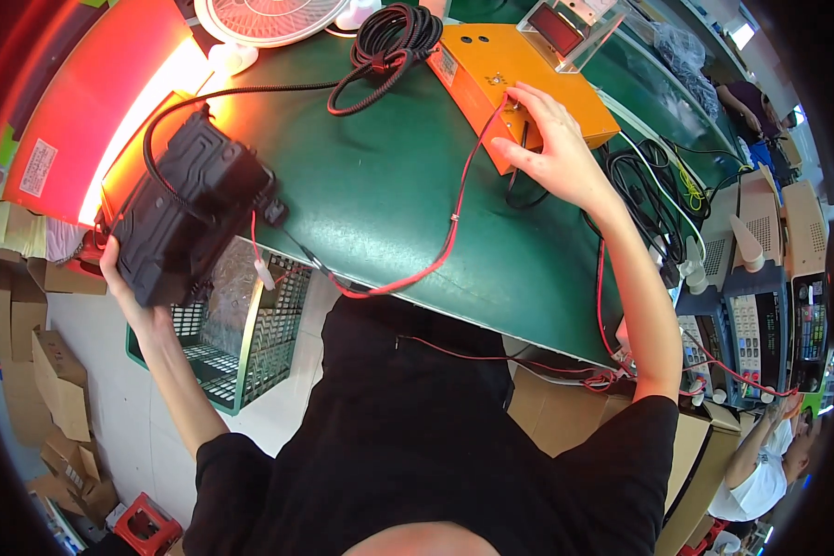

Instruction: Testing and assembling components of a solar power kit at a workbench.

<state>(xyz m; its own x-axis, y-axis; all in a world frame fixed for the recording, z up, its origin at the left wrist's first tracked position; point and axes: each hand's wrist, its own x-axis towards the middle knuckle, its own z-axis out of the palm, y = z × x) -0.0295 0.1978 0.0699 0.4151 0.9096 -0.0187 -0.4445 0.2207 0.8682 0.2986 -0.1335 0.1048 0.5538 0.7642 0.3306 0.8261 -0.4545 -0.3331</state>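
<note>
A bulky black plastic device (171,213) with an attached corrugated cable is gripped in my left hand (130,283), tilted over the left edge of the green table (361,213). My right hand (556,153) rests at the orange metal box (482,56), thumb apart from the fingers. Its fingertips touch the box's face near a plug where a red wire (426,273) enters; whether they press on the plug is too small to tell. The red wire loops down across the table toward the black device.
Coiled black cable (385,42), a white fan (269,14) and a glowing red-orange panel (74,111) stand at the back and left. Cables and bench instruments (751,334) crowd the right. A green basket (278,343) sits below the table edge. Two other people work at far right.
</note>
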